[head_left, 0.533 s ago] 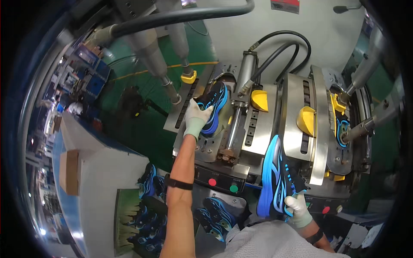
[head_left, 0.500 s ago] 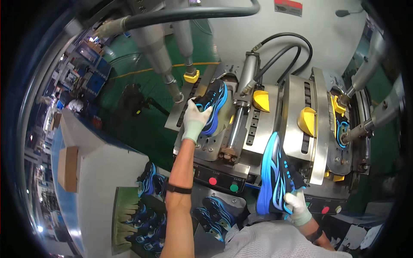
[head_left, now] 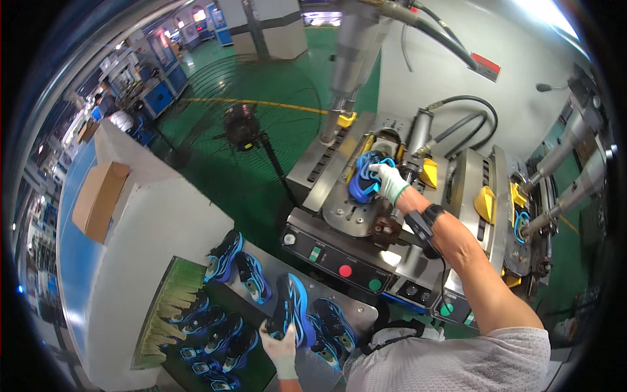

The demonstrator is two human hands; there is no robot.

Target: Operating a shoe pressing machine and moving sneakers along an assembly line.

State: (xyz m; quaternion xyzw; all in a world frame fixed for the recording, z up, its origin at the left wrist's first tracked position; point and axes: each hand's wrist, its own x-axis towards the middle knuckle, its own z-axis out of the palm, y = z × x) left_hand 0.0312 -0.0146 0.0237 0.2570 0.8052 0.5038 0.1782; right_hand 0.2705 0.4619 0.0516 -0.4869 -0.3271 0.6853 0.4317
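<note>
My left hand (head_left: 279,344), in a white glove, grips the heel end of a black and blue sports shoe (head_left: 295,307) above the metal shelf. Whether that shoe touches the shelf I cannot tell. Farther off to the right, my gloved right hand (head_left: 390,181) is closed on another black and blue shoe (head_left: 363,185) at the press machine's left station (head_left: 351,220). Its fingers hide part of the upper. A yellow pad (head_left: 428,172) stands to the right of that hand.
More shoes (head_left: 250,277) stand on the metal shelf (head_left: 362,318), and several lie in a green-bristled bin (head_left: 157,310). A button panel (head_left: 333,261) fronts the machine. Another shoe (head_left: 520,225) sits in the right station. A floor fan (head_left: 241,126) stands behind; a cardboard box (head_left: 100,202) is at left.
My left hand has carried its shoe from the left station down to the shelf. My right hand has brought its shoe up into that station. The view has swung left.
</note>
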